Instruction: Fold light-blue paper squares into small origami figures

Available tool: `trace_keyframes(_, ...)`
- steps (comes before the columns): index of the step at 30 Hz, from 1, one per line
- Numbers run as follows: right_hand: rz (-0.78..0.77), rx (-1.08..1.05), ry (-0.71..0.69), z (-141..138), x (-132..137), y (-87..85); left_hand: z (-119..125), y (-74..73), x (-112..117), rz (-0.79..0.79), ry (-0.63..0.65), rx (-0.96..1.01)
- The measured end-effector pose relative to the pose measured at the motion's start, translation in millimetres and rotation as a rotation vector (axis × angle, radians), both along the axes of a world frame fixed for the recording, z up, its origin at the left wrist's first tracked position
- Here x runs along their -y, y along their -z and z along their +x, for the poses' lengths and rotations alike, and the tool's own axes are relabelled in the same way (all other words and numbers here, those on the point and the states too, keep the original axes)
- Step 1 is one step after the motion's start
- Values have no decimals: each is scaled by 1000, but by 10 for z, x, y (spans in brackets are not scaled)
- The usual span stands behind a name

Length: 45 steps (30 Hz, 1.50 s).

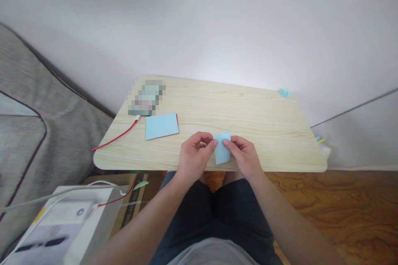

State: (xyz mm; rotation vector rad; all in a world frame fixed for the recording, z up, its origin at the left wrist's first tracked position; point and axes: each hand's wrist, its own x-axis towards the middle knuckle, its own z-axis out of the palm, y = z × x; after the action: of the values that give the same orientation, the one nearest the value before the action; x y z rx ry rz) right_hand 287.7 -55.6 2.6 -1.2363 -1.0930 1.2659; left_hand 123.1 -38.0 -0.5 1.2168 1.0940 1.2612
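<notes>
One small pale-blue paper [222, 149], flat and plain, held at the near edge of the table [248, 112]. Pinched at top left by left hand [194, 157], at right by right hand [245, 157]. Right edge hidden behind that hand; folds hard to tell.

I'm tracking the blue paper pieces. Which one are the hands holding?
The small blue sheet pinched between left hand and right hand. The larger blue sheet lies flat on the table, untouched, beside the red cable.
</notes>
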Motion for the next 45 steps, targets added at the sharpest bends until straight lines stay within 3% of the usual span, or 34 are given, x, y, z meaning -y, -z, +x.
trace_keyframes(11, 8, 4, -15, -11, 175, -343, -17, -243, 127, -34, 18, 110)
trace_keyframes(20, 5, -4, -23, -40, 259, -519, -52, -434, 218, -42, 6, 138)
trace_keyframes(25, 20, -44, -46, -54, 293, -589, -69, -472, 267, -46, 23, 158)
trace_keyframes(34, 58, 8, 38, -66, 343, -698, -88, -532, 330, -56, 54, 143)
trace_keyframes(45, 70, 31, 126, -101, 395, -716, -85, -530, 374, -84, 76, 227)
